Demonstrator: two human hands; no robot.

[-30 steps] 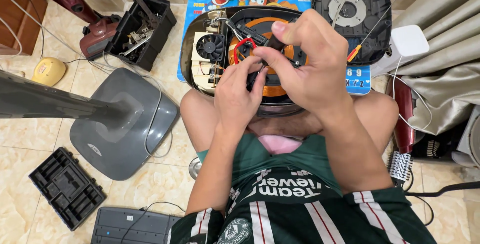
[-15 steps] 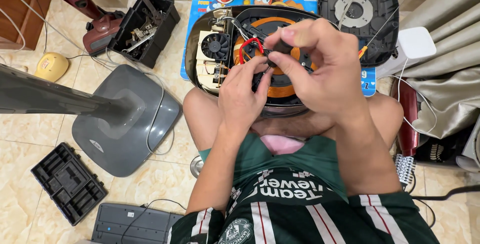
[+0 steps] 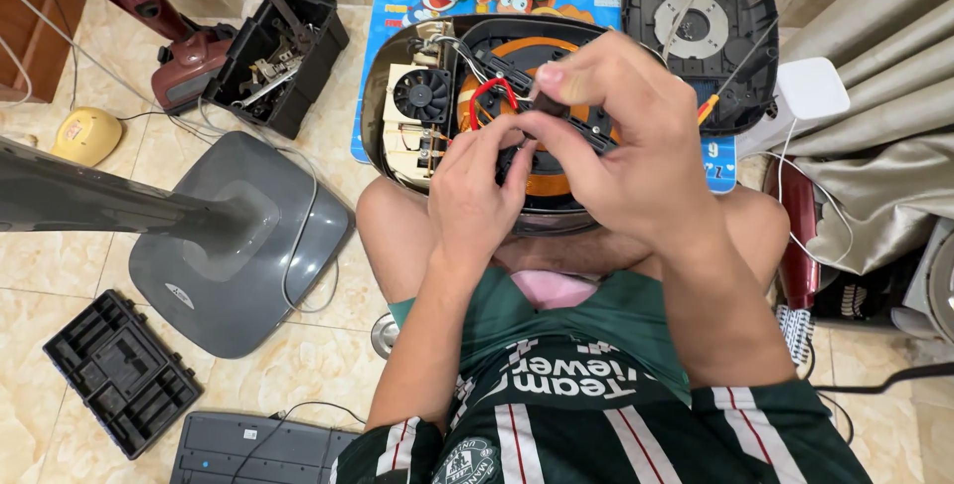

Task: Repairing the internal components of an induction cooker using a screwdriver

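An opened round cooker (image 3: 397,77) lies against my knees, showing an orange coil (image 3: 542,52), a small black fan (image 3: 422,93) and a red wire loop (image 3: 489,96). My right hand (image 3: 626,146) reaches over the coil, with thumb and forefinger pinched on a small black part (image 3: 542,104) next to the red loop. My left hand (image 3: 477,191) comes up from below, its fingertips closed on the same black piece just under the right thumb. Both hands hide most of the coil's middle.
The cooker's black bottom cover (image 3: 701,22) lies at the back right, with a screwdriver (image 3: 715,96) beside it. A grey fan base (image 3: 238,236) stands on the left. An open black toolbox (image 3: 273,57) and a black tray (image 3: 119,370) lie on the tiles.
Both hands stay over the coil. The fingers have shifted only slightly on the black part.
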